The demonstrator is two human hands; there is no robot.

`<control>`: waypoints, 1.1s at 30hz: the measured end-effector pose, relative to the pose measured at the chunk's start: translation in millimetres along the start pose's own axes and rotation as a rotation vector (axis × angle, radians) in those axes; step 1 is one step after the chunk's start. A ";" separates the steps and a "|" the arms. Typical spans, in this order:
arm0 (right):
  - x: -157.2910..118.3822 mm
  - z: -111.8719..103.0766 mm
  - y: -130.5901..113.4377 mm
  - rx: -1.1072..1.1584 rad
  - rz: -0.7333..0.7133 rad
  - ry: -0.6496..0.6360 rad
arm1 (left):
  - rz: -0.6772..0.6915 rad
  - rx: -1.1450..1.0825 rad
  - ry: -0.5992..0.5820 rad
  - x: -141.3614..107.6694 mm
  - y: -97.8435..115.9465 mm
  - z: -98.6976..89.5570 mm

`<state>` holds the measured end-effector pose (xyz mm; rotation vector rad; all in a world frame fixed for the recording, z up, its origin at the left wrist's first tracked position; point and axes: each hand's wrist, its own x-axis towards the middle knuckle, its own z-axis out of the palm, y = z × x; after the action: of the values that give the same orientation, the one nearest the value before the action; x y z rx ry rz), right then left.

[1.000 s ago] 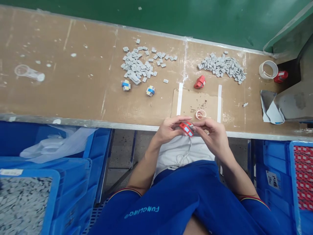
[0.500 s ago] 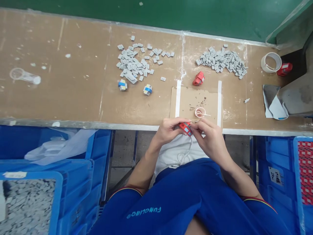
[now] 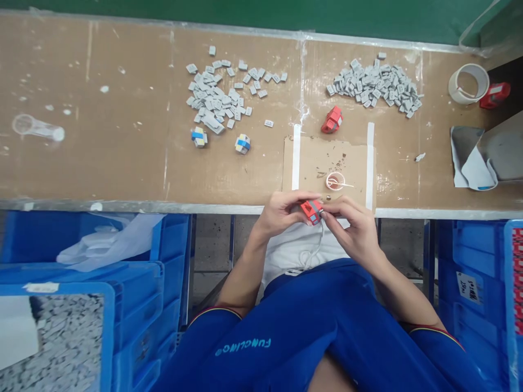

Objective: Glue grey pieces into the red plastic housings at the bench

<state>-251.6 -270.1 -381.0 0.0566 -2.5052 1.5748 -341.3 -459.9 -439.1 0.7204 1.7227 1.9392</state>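
Two bare hands work together at the lower middle of the frame, just over the near edge of the table [image 3: 134, 163]. Left hand [image 3: 281, 212] has its grip closed around a small red-and-grey block [image 3: 312, 212], fingers wrapped over the block's left side. Right hand [image 3: 351, 228] comes in from the other side, with its right fingertips [image 3: 324, 215] pressed together in a pinch on the block's right end. Block is held in the air, above the person's lap and just in front of the table edge, not touching the table.

Just ahead of the hands is a cardboard sheet [image 3: 327, 163] between two white tape strips [image 3: 296, 157], with a small clear dish [image 3: 335, 181] on it. Red block piece [image 3: 332, 120] sits just above the cardboard. Two grey cubes with blue and yellow bands [image 3: 199, 137] are at upper centre-left, below a loose pile of grey tiles [image 3: 216, 95]. Second grey tile pile [image 3: 373, 84] is upper right, near a white tape roll [image 3: 468, 83] and another red piece [image 3: 495, 95].

Blue crates sit at both lower corners. Lower-left crate [image 3: 108, 337] holds grey tiles. Lower-right crate [image 3: 461, 256] has a white handwritten label [image 3: 468, 287], hard to read, maybe starting "29". Blue trousers [image 3: 310, 326] show teal lettering [image 3: 243, 347], upside down in view, reading about "FUNGLING".
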 end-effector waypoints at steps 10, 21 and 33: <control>11.1 -9.3 1.9 0.158 0.072 -0.236 | 0.052 0.118 -0.144 2.4 3.2 -11.5; 1.7 -7.5 5.9 0.070 0.008 -0.157 | 0.202 0.122 -0.154 7.5 3.0 -10.4; 11.1 -10.0 9.3 -0.019 -0.118 -0.301 | 0.075 0.090 -0.164 5.3 6.5 -13.8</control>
<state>-262.4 -256.3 -383.1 0.4629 -2.6777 1.5977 -354.2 -467.8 -433.4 0.9612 1.7130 1.8045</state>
